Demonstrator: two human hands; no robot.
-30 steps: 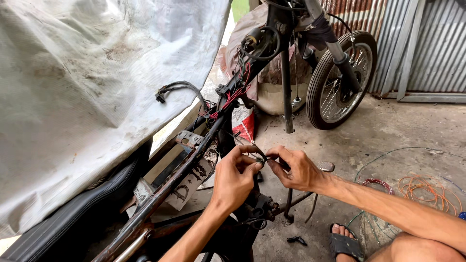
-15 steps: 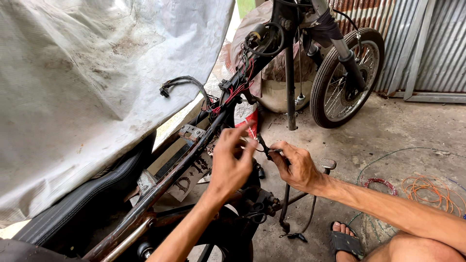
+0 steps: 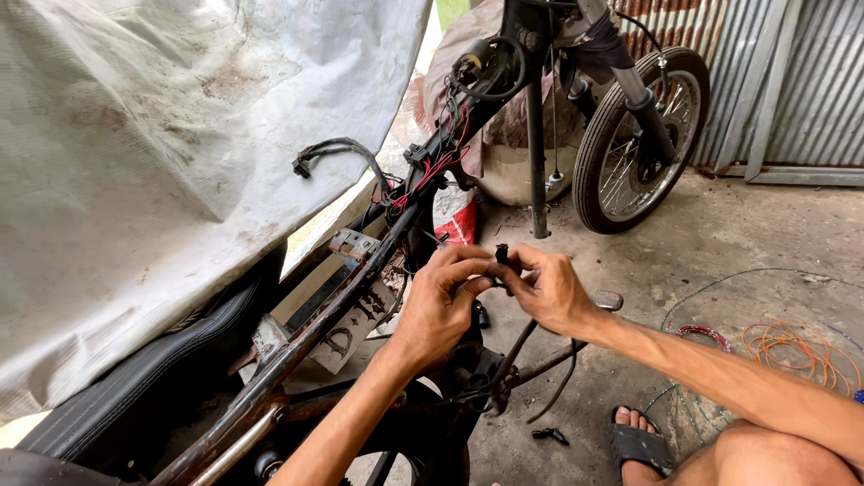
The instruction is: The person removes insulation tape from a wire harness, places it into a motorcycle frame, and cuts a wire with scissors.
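Hands [image 3: 499, 288] have closed together, now pinching one small black connector [image 3: 501, 254].

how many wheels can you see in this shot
1. The spoked wheel stands upright at the top right, in the fork of the stripped motorcycle frame, before the corrugated metal wall. A rear wheel may be hidden below the picture's lower edge.
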